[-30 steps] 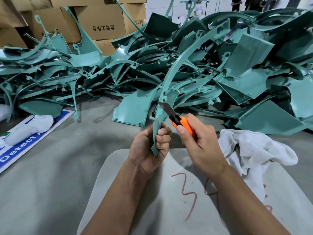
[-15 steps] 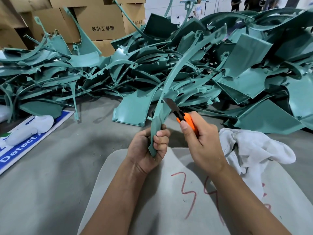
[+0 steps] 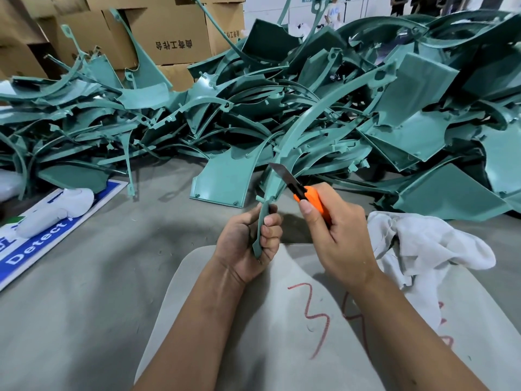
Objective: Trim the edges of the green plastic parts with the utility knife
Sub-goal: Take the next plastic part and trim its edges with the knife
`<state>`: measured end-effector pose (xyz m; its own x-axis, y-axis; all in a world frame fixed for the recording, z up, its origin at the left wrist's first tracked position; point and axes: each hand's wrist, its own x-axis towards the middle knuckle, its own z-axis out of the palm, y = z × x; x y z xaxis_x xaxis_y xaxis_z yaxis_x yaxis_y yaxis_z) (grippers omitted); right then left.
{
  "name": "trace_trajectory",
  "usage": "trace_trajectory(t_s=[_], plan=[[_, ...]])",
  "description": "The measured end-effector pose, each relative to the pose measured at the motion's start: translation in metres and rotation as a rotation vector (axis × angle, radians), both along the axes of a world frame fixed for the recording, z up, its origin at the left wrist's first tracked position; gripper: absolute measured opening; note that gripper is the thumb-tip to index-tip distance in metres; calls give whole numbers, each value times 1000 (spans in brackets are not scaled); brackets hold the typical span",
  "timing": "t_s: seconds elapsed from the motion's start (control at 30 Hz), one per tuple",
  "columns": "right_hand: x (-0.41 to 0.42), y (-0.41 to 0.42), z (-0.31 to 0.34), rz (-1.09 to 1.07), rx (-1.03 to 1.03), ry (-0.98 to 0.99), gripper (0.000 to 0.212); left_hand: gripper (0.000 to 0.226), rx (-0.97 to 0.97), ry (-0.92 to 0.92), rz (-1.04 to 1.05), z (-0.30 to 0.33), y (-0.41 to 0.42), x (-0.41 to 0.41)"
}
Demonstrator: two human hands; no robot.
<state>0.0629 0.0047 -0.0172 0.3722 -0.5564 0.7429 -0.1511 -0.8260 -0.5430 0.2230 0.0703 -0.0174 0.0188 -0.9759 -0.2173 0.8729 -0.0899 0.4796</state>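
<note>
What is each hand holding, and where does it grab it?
The left hand grips the long curved green part near its bottom end. The right hand holds the utility knife by its orange handle, blade out.

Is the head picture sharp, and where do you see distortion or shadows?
Head view: the utility knife and both hands are sharp; wide-angle distortion bends the cardboard boxes at the edges; soft shadows lie on the grey floor under the held green part; no strong glare.

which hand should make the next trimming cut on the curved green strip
Right. The right hand already grips the utility knife, its blade resting against the edge of the curved green strip. The left hand grips the strip's lower end, steadying it.
</note>
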Motion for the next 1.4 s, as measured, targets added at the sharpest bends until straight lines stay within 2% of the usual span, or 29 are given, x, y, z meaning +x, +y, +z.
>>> trace_trajectory(t_s=[0.2, 0.37, 0.57, 0.77, 0.9, 1.1, 1.2, 1.3, 1.4], plan=[[0, -4, -3, -128, -33, 28, 26, 38, 8, 13, -44, 0, 0, 2], [-2, -4, 0, -53, -44, 20, 20, 29, 19, 41, -77, 2, 2, 2], [0, 1, -2, -261, -46, 11, 21, 37, 27, 54, -67, 4, 0, -3], [6, 7, -4, -204, 31, -64, 24, 34, 17, 34, 31, 7, -1, -9], [3, 3, -3, -181, 82, -170, 28, 30, -29, 121, 110, 8, 0, -4], [8, 11, 1, -44, -59, -32, 19, 9, -57, 88, 178, 8, -1, -4], [9, 10, -1, -40, -62, 14, 17, 10, -42, 74, 165, 8, -2, -8], [9, 10, -2, -34, -52, 35, 20, 25, 0, 85, 140, 9, -2, -9], [9, 9, -3, -76, -43, 38, 22, 30, 32, 83, 108, 10, -2, -10]])
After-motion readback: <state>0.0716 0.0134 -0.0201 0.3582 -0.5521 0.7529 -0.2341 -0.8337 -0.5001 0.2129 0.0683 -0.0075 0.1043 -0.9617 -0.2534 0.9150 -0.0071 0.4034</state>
